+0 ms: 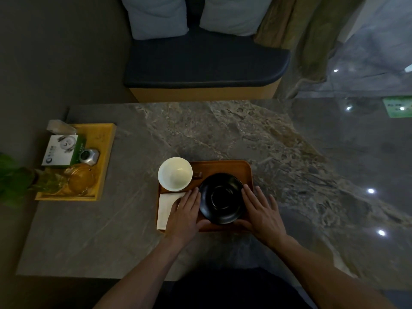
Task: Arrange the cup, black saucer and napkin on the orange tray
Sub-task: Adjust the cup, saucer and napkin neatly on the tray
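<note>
A: How is the black saucer [221, 198] held at present?

B: It is flanked by both hands. The left hand [185, 214] is laid flat against its left rim, the right hand [262, 214] against its right rim, with the fingers outstretched and both thumbs tucked toward its near edge. Whether the rim is actually gripped or only touched cannot be told.

A: And where are the task's things placed?

B: The saucer is seen on the right half of the orange tray [225, 167]. The cup [175, 173] is stood at the far left corner, its rim overhanging the tray's edge. The napkin [166, 208] is laid along the near left side, partly covered by the left hand.

A: What risk is judged to be greatest?

B: A slide of the saucer is expected to be the main hazard: if it is pushed leftward, the cup could be struck and tipped off the edge it already overhangs. The napkin could also be dragged or creased under the left palm.

A: Anything else?

B: If the saucer is lifted with flat, unclosed fingers, it could be dropped onto the tray. The yellow tray [104, 152] of oddments lies well apart and is not thought to be endangered.
</note>
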Demonstrator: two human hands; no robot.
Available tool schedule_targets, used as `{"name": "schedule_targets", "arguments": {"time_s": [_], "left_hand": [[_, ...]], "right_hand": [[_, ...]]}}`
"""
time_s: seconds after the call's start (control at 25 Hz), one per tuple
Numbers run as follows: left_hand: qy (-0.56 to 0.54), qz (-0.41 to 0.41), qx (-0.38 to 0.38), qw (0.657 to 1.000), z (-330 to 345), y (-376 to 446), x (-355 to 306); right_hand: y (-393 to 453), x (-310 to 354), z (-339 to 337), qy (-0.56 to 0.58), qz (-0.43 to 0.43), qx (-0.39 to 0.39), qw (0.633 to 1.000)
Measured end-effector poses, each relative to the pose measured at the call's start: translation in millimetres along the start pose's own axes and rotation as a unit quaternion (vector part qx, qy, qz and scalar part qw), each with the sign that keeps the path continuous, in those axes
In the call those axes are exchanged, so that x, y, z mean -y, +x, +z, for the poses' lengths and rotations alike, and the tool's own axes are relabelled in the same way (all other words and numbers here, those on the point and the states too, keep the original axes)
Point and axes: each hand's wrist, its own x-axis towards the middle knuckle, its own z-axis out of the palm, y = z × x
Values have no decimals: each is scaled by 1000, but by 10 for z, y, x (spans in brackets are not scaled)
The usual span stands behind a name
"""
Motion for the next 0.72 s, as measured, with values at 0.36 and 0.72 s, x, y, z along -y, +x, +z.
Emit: {"name": "schedule_targets", "arguments": {"time_s": [0.36,0.72], "left_hand": [[5,1,3,1000,-30,107,-101],[25,0,10,1000,-40,99,-137]], "right_hand": [[45,-131,-6,2,9,1,1000],[37,-124,2,-7,2,-14,1000]]}}
